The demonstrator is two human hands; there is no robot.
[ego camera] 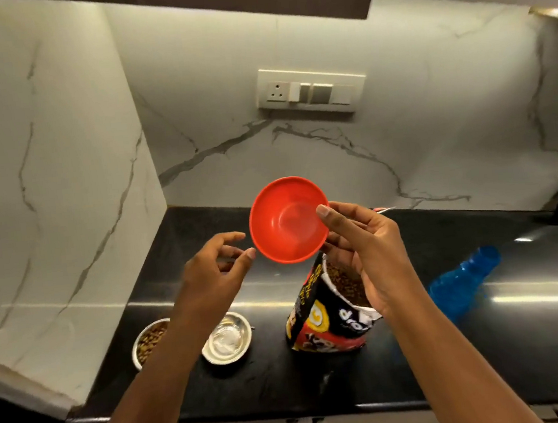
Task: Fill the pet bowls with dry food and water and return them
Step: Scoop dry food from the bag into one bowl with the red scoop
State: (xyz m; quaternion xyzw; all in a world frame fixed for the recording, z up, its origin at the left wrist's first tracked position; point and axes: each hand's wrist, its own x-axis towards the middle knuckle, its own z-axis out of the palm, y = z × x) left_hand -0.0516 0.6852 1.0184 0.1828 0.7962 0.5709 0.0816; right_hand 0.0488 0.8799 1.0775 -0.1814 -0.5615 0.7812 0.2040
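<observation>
Kibble bowl [150, 342]: a steel bowl is sitting far to the left of the food bag [329, 312] on the black counter [491, 344], partly hidden by the left forearm; brown kibble is showing in it, so the dry-food step is looking done.

Second steel bowl [227, 340]: it is standing just left of the food bag, beside the kibble bowl. Its bottom is shining pale; whether that is water or bare metal I cannot tell. By my reading, the water step may be remaining.

Left hand [215, 269]: it is hovering up and to the left of the food bag with fingers loosely curved and holding nothing, its thumb tip nearly meeting the rim of the red bowl [286, 224].

Red bowl: it is being held in the air above the food bag, tilted toward the camera and showing nothing inside, which suggests its load of kibble is already poured out.

Right hand [367, 250]: it is gripping the red bowl's right rim, thumb inside and fingers behind, directly over the food bag's open mouth.

Food bag: it is standing open with kibble visible inside.

Blue bottle [464, 281]: it is lying tipped on the counter right of the food bag, untouched.

Left to do: likely water, then carrying both steel bowls back.
</observation>
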